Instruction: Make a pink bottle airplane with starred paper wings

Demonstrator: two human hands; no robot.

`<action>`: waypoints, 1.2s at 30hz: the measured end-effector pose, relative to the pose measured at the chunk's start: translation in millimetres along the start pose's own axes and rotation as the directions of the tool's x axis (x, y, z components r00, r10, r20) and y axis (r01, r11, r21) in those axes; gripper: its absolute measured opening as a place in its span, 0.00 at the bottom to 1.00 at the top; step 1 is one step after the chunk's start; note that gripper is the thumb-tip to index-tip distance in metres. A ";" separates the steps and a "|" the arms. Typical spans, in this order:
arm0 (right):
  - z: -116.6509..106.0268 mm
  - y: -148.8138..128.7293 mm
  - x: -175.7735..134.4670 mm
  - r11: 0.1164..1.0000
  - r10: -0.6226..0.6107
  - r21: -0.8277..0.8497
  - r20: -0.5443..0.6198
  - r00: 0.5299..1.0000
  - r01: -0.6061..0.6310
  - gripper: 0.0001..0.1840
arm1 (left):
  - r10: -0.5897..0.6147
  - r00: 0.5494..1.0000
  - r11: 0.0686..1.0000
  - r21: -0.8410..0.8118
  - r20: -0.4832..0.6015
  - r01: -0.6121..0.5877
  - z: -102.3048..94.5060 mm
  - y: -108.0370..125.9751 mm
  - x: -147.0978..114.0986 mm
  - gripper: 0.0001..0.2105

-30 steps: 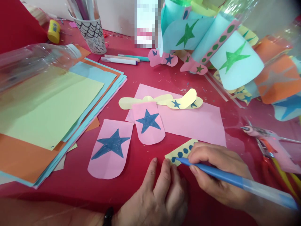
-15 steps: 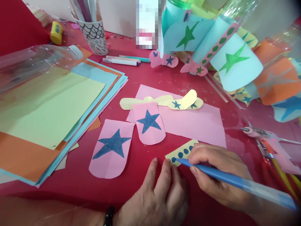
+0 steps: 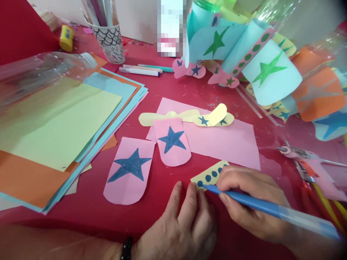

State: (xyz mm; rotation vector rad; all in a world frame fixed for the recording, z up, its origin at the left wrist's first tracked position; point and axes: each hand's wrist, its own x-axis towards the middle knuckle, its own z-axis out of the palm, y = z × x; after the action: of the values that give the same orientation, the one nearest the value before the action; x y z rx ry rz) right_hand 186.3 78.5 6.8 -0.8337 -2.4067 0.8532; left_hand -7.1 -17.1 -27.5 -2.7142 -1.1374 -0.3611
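Observation:
My right hand (image 3: 252, 202) grips a blue felt-tip pen (image 3: 252, 202), its tip on the lowest dot of a small yellow paper strip (image 3: 214, 174). A row of dark blue dots runs along that strip, its far end partly behind my right fingers. My left hand (image 3: 187, 220) lies open on the table, fingers stretched out, with fingertips against the strip's near edge. Left of it are two pink paper pieces with rounded ends, a larger one (image 3: 123, 193) and a smaller one (image 3: 173, 159), each bearing a blue star. Beyond sits a yellow paper cutout (image 3: 181, 116) with small blue stars.
A pink sheet (image 3: 225, 139) lies under the cutout. Stacked coloured paper (image 3: 89, 115) and a clear plastic bottle (image 3: 43, 72) are at left. Pens (image 3: 141, 71) lie near a paper cup (image 3: 108, 43). A glue gun (image 3: 306, 155) is at right; decorated bottles (image 3: 233, 50) stand behind.
The pen tip has shifted very slightly on the lowest dot, which looks a little fuller. Both hands stay in nearly the same place.

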 end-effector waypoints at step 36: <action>1.0 -0.9 2.5 1.000 0.013 -0.024 -0.036 0.999 -0.013 0.06 | -0.087 0.996 0.996 -0.030 -0.007 0.086 0.1 5.1 -1.1 0.17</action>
State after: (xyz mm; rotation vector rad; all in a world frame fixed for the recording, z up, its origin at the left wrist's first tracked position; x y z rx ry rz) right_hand 183.6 79.2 7.3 -0.8672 -2.3876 0.8091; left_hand -4.2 -21.4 -28.2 -2.6920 -1.2604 -0.4043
